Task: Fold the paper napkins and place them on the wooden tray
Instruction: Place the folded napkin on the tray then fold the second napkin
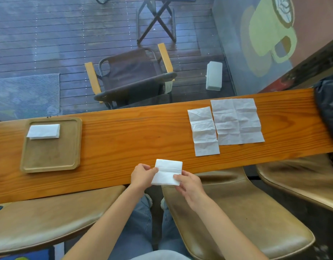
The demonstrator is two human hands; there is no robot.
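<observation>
Both hands pinch one part-folded napkin (pixel 166 172) at the near edge of the tabletop (pixel 124 139): left hand (pixel 142 177) on its left side, right hand (pixel 189 184) at its near right corner, its near part hanging past the edge. Risks as judged: thin paper could tear or crease skew if the pinches pull apart, a slack grip could let it spring open or drop off the edge, and carrying it left to the tray (pixel 51 158), where one folded napkin (pixel 43 131) lies, could loosen the fold; two open napkins (pixel 237 121) wait to the right. No brand, label or writing is legible.
</observation>
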